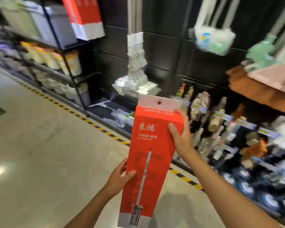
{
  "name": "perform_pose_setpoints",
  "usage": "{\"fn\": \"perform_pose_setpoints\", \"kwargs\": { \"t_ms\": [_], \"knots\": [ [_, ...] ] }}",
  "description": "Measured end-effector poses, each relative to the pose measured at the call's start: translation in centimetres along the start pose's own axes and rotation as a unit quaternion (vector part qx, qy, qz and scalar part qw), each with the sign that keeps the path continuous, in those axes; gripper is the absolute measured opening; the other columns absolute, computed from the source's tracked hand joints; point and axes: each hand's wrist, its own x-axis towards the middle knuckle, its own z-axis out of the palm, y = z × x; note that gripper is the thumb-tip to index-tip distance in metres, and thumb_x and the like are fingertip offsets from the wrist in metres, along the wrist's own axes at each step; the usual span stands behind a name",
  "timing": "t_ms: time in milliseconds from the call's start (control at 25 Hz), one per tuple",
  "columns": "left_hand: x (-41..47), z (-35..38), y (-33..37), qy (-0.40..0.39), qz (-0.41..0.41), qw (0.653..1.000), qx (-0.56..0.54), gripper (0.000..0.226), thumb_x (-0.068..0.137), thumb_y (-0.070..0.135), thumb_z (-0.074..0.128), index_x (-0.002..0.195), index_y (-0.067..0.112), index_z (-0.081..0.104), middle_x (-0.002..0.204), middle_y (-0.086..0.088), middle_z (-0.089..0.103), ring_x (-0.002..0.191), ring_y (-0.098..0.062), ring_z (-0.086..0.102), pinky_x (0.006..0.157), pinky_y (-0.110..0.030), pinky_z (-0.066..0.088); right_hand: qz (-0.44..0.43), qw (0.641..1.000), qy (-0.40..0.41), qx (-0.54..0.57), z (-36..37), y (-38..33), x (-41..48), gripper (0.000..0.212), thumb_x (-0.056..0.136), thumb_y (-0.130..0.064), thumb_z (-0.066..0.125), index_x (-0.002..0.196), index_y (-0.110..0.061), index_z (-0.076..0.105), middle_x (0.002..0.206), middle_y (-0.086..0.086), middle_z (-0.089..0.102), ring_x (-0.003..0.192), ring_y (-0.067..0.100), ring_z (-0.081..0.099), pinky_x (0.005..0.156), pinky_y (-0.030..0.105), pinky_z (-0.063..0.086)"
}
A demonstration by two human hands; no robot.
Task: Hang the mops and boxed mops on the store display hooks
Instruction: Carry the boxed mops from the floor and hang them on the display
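Observation:
I hold a tall red boxed mop (148,155) upright in front of me, with its white hang tab and round hole on top. My right hand (179,137) grips the box's upper right edge, thumb on the front. My left hand (120,176) grips its left edge lower down. Another red and white boxed mop (85,17) hangs on the dark display wall at the upper left. White mops (136,63) hang beside it, and more mops with pale heads (214,40) hang at the upper right.
A black wire shelf (69,66) with tubs stands at the left. Racks of brushes and small cleaning goods (229,137) fill the lower right. A yellow-and-black floor stripe (95,125) runs along the display. Open floor (39,153) lies to the left.

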Motion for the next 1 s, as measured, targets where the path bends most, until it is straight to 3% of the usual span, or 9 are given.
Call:
{"fn": "perform_pose_setpoints", "kwargs": {
  "t_ms": [160, 280, 440, 640, 720, 880, 1000],
  "knots": [
    [-2.5, -8.4, -2.0, 0.096, -0.028, 0.995, -0.022, 0.065, 0.08, 0.062, 0.076, 0.139, 0.05, 0.05, 0.129, 0.037, 0.065, 0.123, 0.004, 0.064, 0.092, -0.016, 0.056, -0.004, 0.993, -0.114, 0.016, 11.5, 0.7, 3.1, 0.061, 0.084, -0.054, 0.064, 0.139, -0.039, 0.039, 0.128, -0.009, 0.059, 0.107, 0.002, 0.068, 0.086, 0.025, 0.057],
    [-3.1, -13.6, -3.5, 0.154, -0.047, 0.986, -0.033, 0.072, 0.079, 0.069, 0.075, 0.142, 0.047, 0.05, 0.131, 0.034, 0.065, 0.124, 0.002, 0.064, 0.094, -0.019, 0.057, 0.005, 0.982, -0.185, 0.033, 18.9, 2.0, 5.5, 0.066, 0.084, -0.064, 0.067, 0.141, -0.045, 0.039, 0.136, -0.002, 0.057, 0.116, 0.016, 0.067, 0.092, 0.041, 0.061],
    [-1.7, -19.9, -5.5, 0.215, -0.069, 0.973, -0.056, 0.06, 0.092, 0.045, 0.074, 0.147, 0.041, 0.05, 0.133, 0.029, 0.066, 0.126, -0.002, 0.064, 0.092, -0.019, 0.058, 0.008, 0.971, -0.231, 0.054, 28.3, 4.0, 9.7, 0.075, 0.083, -0.059, 0.063, 0.147, -0.029, 0.037, 0.137, 0.003, 0.056, 0.111, 0.002, 0.066, 0.086, 0.024, 0.06],
    [2.2, -28.1, -5.4, 0.275, -0.089, 0.955, -0.069, 0.064, 0.086, 0.058, 0.076, 0.144, 0.048, 0.05, 0.135, 0.025, 0.066, 0.127, -0.004, 0.064, 0.099, -0.03, 0.059, 0.015, 0.95, -0.3, 0.088, 39.5, 6.9, 17.0, 0.08, 0.084, -0.069, 0.066, 0.147, -0.03, 0.037, 0.137, 0.002, 0.059, 0.119, 0.023, 0.067, 0.097, 0.053, 0.059],
    [3.6, -31.4, -5.1, 0.306, -0.092, 0.945, -0.068, 0.06, 0.087, 0.056, 0.076, 0.142, 0.05, 0.051, 0.133, 0.028, 0.066, 0.126, -0.003, 0.064, 0.099, -0.03, 0.059, 0.002, 0.943, -0.315, 0.102, 43.9, 7.0, 19.6, 0.082, 0.084, -0.071, 0.065, 0.147, -0.027, 0.038, 0.137, 0.002, 0.058, 0.12, 0.022, 0.065, 0.099, 0.046, 0.058],
    [5.5, -37.5, -4.9, 0.366, -0.092, 0.921, -0.094, 0.071, 0.081, 0.062, 0.078, 0.145, 0.046, 0.05, 0.136, 0.021, 0.067, 0.127, -0.005, 0.064, 0.1, -0.035, 0.06, -0.021, 0.916, -0.379, 0.132, 52.8, 6.0, 23.5, 0.067, 0.088, -0.051, 0.06, 0.145, -0.023, 0.039, 0.137, 0.005, 0.056, 0.113, 0.001, 0.064, 0.092, 0.022, 0.053],
    [6.8, -42.3, -5.5, 0.398, -0.084, 0.908, -0.101, 0.08, 0.076, 0.067, 0.078, 0.147, 0.045, 0.049, 0.136, 0.021, 0.067, 0.128, -0.005, 0.063, 0.096, -0.028, 0.06, -0.037, 0.892, -0.428, 0.14, 59.0, 5.5, 25.7, 0.067, 0.089, -0.048, 0.06, 0.146, -0.021, 0.037, 0.134, 0.001, 0.057, 0.113, 0.002, 0.065, 0.09, 0.022, 0.055]
  ]
}}
